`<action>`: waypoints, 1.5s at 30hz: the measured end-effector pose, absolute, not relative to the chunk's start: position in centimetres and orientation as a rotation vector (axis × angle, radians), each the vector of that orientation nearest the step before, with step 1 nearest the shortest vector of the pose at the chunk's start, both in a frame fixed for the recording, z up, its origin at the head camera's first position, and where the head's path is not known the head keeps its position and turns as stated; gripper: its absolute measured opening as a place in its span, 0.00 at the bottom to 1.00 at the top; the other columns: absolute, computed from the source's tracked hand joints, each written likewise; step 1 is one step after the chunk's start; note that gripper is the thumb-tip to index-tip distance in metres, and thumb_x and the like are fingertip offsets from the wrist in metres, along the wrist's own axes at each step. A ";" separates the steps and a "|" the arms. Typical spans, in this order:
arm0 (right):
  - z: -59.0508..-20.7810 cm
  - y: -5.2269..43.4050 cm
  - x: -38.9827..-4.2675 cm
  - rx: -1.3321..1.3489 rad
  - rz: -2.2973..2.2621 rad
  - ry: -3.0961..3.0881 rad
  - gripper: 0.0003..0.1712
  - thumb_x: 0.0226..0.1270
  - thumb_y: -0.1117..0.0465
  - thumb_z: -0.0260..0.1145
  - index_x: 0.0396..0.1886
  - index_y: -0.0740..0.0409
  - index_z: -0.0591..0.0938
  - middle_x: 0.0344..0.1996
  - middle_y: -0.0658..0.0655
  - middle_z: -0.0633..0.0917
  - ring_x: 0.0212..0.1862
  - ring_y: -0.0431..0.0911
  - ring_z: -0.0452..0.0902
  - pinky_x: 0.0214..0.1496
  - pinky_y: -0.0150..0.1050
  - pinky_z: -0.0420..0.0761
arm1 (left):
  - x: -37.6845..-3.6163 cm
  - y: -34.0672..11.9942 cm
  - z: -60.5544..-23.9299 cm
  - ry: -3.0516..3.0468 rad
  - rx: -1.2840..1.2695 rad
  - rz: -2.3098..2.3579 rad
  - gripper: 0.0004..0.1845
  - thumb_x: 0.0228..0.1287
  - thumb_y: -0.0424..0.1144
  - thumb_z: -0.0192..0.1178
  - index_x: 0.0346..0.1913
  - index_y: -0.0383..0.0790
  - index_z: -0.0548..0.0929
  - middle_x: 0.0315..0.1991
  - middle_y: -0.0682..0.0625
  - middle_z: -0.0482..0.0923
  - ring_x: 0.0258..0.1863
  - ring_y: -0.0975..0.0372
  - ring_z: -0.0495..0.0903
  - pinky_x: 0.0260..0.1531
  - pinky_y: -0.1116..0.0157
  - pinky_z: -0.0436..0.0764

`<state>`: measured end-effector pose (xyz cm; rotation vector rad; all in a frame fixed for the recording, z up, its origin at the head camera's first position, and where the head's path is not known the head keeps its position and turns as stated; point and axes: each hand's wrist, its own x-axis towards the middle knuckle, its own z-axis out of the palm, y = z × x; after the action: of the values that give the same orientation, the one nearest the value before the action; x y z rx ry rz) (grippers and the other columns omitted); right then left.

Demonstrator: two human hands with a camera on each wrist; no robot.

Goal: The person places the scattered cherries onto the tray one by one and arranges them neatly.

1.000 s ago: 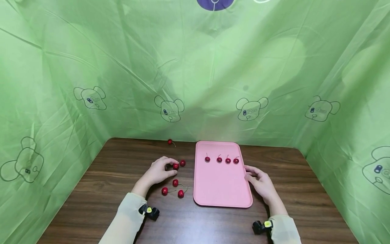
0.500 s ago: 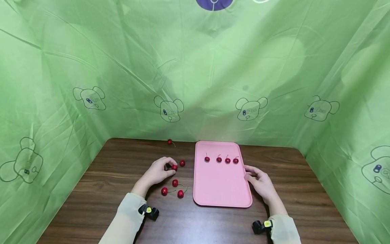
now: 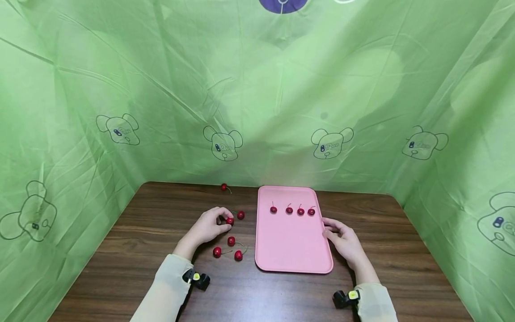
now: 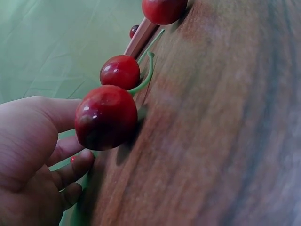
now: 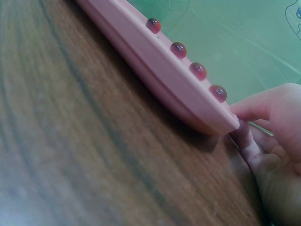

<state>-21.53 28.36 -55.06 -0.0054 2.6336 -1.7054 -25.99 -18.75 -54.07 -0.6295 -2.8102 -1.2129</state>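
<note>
My left hand (image 3: 206, 227) pinches a cherry (image 3: 230, 221) just above or on the wooden table, left of the tray; I cannot tell whether the cherry touches the wood. Nearer cherries hide most of it in the left wrist view, where the hand (image 4: 33, 150) shows behind a large cherry (image 4: 106, 117). Across the pink tray (image 3: 293, 246), my right hand (image 3: 345, 241) grips the right rim, with fingers above and below the edge in the right wrist view. Several cherries stand in a row on the tray's far half, among them the leftmost cherry (image 3: 273, 209).
Beside the held cherry lies another cherry (image 3: 240, 215). Three more, including one stemmed cherry (image 3: 217, 252), lie nearer the person. A lone cherry (image 3: 223, 187) sits at the far edge of the wooden table (image 3: 265, 299). Green cloth (image 3: 273, 98) hangs around the back and sides.
The left hand has shifted slightly left and toward the person with the cherry between its fingers, away from the neighbouring cherry. The right hand and the tray stay put.
</note>
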 end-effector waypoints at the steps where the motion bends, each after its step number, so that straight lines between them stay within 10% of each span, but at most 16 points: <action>1: -55.0 28.4 -21.5 -0.010 -1.706 2.636 0.25 0.82 0.65 0.67 0.74 0.64 0.80 0.61 0.67 0.86 0.62 0.53 0.81 0.54 0.27 0.80 | -26.0 -18.8 -54.0 -2.810 -0.629 -1.215 0.11 0.66 0.33 0.77 0.48 0.46 0.88 0.44 0.52 0.84 0.36 0.60 0.78 0.42 0.60 0.78; 22: -55.6 28.5 -21.5 -0.013 -1.748 2.607 0.25 0.81 0.65 0.68 0.73 0.63 0.81 0.60 0.66 0.87 0.62 0.53 0.81 0.55 0.27 0.80 | -25.7 -18.1 -52.6 -2.687 -0.511 -1.317 0.11 0.67 0.37 0.78 0.48 0.49 0.87 0.41 0.55 0.85 0.36 0.61 0.80 0.39 0.61 0.80; 45: -55.1 28.5 -21.4 -0.024 -1.744 2.619 0.25 0.81 0.64 0.69 0.73 0.64 0.81 0.60 0.67 0.87 0.63 0.55 0.81 0.53 0.28 0.80 | -29.1 -7.0 -47.7 -2.580 -0.708 -1.243 0.12 0.65 0.38 0.77 0.50 0.46 0.89 0.37 0.50 0.86 0.33 0.62 0.78 0.34 0.62 0.78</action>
<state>-21.39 28.48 -55.09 -0.0243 2.6193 -1.7439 -29.11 -6.99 -47.68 -0.7075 -2.5803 -1.2429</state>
